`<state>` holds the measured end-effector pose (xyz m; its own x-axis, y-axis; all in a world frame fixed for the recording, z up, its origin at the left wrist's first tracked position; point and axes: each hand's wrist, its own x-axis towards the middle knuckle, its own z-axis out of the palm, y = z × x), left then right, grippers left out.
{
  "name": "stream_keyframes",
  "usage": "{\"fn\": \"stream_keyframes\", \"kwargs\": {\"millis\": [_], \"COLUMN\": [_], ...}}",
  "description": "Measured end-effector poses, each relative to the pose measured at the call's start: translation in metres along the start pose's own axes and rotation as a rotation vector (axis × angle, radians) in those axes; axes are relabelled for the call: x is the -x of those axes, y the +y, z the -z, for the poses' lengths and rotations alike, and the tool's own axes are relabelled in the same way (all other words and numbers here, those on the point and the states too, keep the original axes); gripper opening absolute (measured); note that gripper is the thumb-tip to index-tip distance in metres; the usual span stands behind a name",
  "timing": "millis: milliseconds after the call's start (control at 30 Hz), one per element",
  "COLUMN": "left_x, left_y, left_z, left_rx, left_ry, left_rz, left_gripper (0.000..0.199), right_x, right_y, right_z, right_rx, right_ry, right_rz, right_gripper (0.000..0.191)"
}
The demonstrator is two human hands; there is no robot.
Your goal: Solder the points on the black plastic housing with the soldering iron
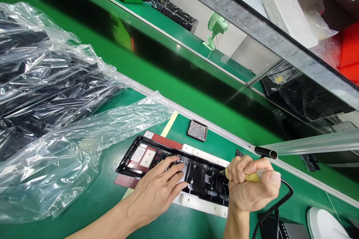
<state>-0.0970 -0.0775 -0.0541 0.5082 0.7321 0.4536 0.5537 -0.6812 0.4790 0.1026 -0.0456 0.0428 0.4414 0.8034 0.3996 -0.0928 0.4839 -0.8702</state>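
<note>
A long black plastic housing (pixel 206 175) lies with its ribbed inside facing up on a white fixture (pixel 202 204). My left hand (pixel 158 183) rests on its middle with fingers spread, pressing nothing between them. My right hand (pixel 252 183) is closed round the yellow handle of a corded tool (pixel 254 176) that looks like a soldering iron. Its tip points left into the right part of the housing; whether it touches is hard to see. A black cable (pixel 288 190) trails from the tool. Beyond the housing is a small black tray (pixel 197 130) of tiny metal parts.
Plastic-wrapped black parts (pixel 50 82) cover the left of the green bench (pixel 117 198). A metal rail (pixel 224 129) runs along its back edge. Overhead at right hangs a metal shelf (pixel 252 18). A black box (pixel 286 227) and a white round object (pixel 322 224) sit lower right.
</note>
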Motion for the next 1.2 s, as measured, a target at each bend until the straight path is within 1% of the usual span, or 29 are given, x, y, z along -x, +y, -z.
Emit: {"fn": "stream_keyframes", "kwargs": {"millis": [467, 633, 833, 1100, 1200], "left_x": [0.001, 0.000, 0.000, -0.002, -0.002], "left_y": [0.000, -0.001, 0.000, 0.000, 0.000], "left_z": [-0.001, -0.001, 0.001, 0.002, 0.001], "left_rx": [0.023, 0.012, -0.007, -0.010, 0.004], "left_ry": [-0.007, -0.009, -0.012, 0.014, 0.022], "left_rz": [0.014, 0.002, 0.006, 0.000, -0.001], "left_gripper": [0.024, 0.027, 0.026, 0.024, 0.023], "right_x": [0.000, 0.000, -0.001, 0.000, -0.001], "right_y": [0.002, 0.003, 0.001, -0.001, -0.002], "right_z": [0.007, 0.010, 0.005, 0.002, 0.000], "right_rx": [-0.013, -0.020, -0.016, -0.008, 0.004], "right_ry": [-0.017, -0.039, -0.023, 0.002, 0.018], "right_rz": [0.002, 0.006, 0.006, -0.009, -0.019], "right_gripper": [0.029, 0.030, 0.031, 0.031, 0.033]}}
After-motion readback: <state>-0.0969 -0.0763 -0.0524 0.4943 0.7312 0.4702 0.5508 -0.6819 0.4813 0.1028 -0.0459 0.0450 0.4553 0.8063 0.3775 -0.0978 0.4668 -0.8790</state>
